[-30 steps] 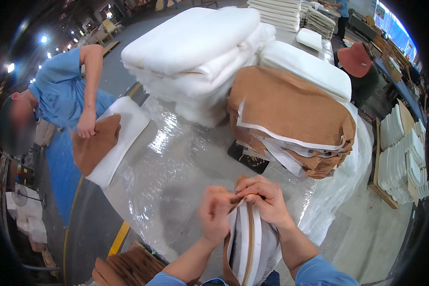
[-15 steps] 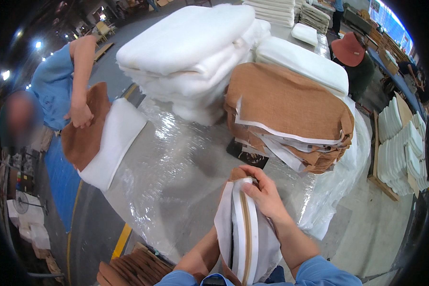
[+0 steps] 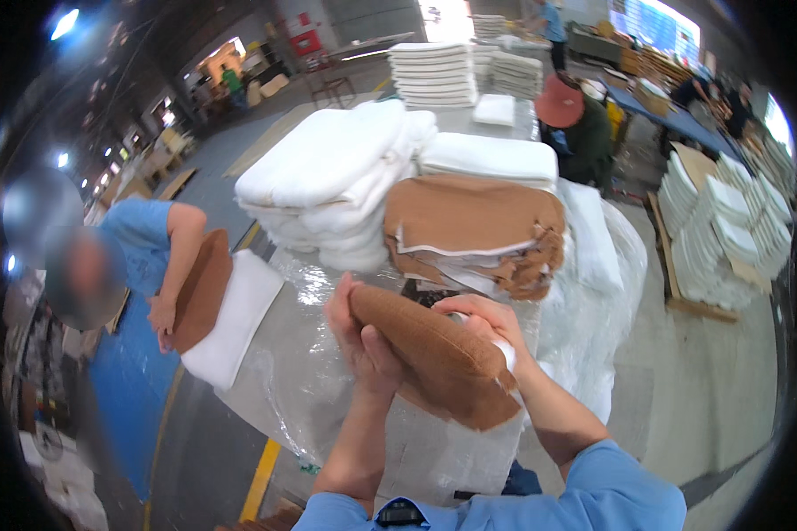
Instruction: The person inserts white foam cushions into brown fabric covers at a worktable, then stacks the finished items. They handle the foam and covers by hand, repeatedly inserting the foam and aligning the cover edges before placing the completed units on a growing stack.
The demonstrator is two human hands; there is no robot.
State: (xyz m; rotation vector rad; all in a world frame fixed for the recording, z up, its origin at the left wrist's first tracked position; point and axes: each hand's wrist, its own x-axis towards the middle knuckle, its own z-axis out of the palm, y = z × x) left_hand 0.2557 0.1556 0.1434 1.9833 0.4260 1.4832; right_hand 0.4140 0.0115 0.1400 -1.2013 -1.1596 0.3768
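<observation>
Between my two hands is a brown fabric cushion cover (image 3: 434, 350), raised above the plastic-covered table. Its brown outer side faces up, and a narrow band of white shows at its right end. My left hand (image 3: 360, 341) grips the cover's left end, fingers on the far side and thumb against the near side. Along the upper right edge, my right hand (image 3: 487, 326) is closed on the cover, its fingertips partly hidden. Just beyond lies a pile of brown covers (image 3: 474, 217) with pale linings and white edge strips.
A tall stack of white padding (image 3: 323, 164) stands at the far left of the table (image 3: 283, 434). At left, a co-worker (image 3: 146, 239) handles a brown cover over a white pad (image 3: 235, 319). Someone in a red hat (image 3: 560, 99) is behind. A pallet of white pads (image 3: 722, 221) stands right.
The cover has turned from its zipper side to its brown outer side and lifted higher. My left hand has come into sight at its left end. The head view has tilted up.
</observation>
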